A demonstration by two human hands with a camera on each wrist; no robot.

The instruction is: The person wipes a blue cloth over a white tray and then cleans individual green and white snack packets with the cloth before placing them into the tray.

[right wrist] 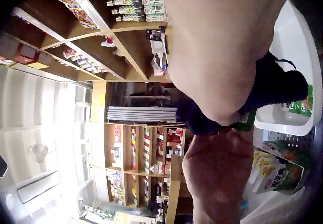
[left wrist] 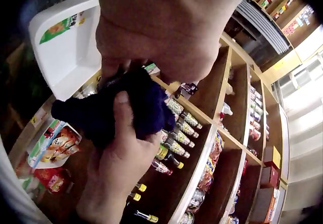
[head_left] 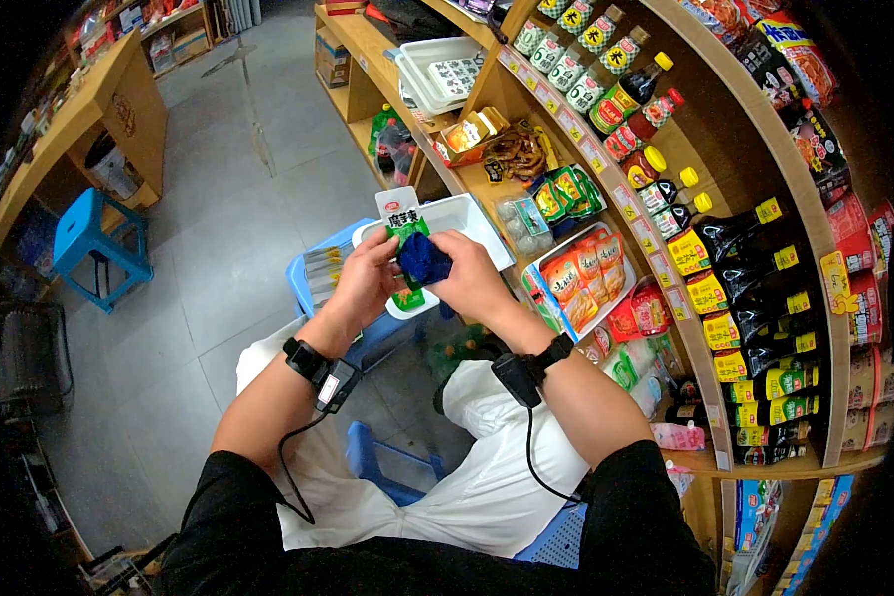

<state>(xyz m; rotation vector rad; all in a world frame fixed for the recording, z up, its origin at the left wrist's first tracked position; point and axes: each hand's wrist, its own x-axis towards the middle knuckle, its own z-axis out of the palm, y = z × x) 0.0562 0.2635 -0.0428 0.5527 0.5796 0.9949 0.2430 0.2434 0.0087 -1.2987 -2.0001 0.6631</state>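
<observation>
Dark blue cloth (head_left: pixel 423 260) is bunched between both hands at chest height, in front of the shelving. The right hand (head_left: pixel 475 276) has a closed grip on it: fingers are wrapped over the wad, and the left wrist view shows the thumb pressed flat on top. The left hand (head_left: pixel 366 276) also has a closed grip. We read its fingers as curled round the edge of a snack packet (head_left: pixel 399 211), with the fingertips touching the cloth. The packet stands upright behind the cloth. Its white top with dark print sticks out above the fingers and its green lower part shows below them. The cloth covers the packet's middle, so we can't tell how much of the face it touches.

Just behind the hands a white tray (head_left: pixel 472 211) sits on a blue plastic stool (head_left: pixel 313 266). A wooden shelf unit (head_left: pixel 541 99) is on the right. Sauce bottles (head_left: pixel 626 91) with yellow and red caps stand on an upper shelf, and black pouches (head_left: pixel 750 238) with yellow labels are in rows further right. Orange snack packs (head_left: pixel 588 270) lie in a shallow tray close to the right wrist. A second blue stool (head_left: pixel 94 233) stands well apart on the grey tile floor (head_left: pixel 228 179). Each forearm has a strapped camera (head_left: pixel 333 382) with a trailing cable.
</observation>
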